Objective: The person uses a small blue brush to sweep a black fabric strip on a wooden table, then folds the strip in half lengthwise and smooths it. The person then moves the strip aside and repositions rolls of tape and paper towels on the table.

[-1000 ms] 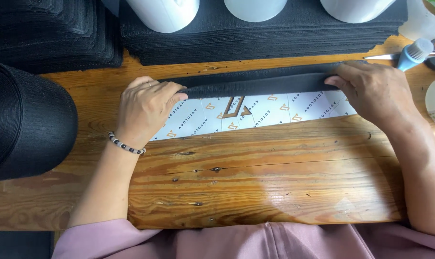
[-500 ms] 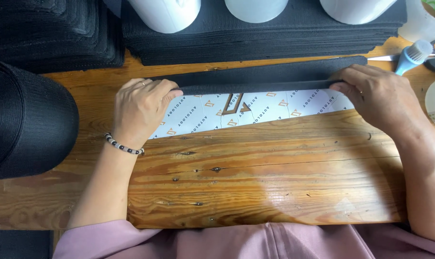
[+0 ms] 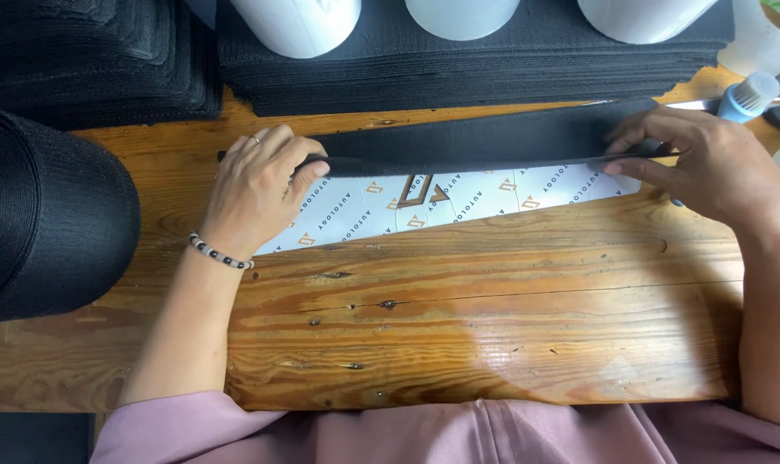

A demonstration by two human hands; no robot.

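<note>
A long black fabric strip (image 3: 484, 142) lies across the wooden surface (image 3: 493, 318), folded over a white printed sheet (image 3: 458, 206). It looks light, soft and limp, best held at both ends. The left hand (image 3: 256, 185) presses its end with curled fingers; the right hand (image 3: 708, 167) pinches the other. Both hands hide the strip's ends, and the white cylinders (image 3: 467, 13) behind are cut off.

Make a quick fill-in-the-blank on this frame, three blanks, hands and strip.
1. The left hand and right hand pinch opposite ends of a long ____ fabric strip.
2. The white printed sheet lies partly under the strip, on a ____ board.
3. A beaded bracelet circles the ____ wrist.

Missing words: black; wooden; left
</note>
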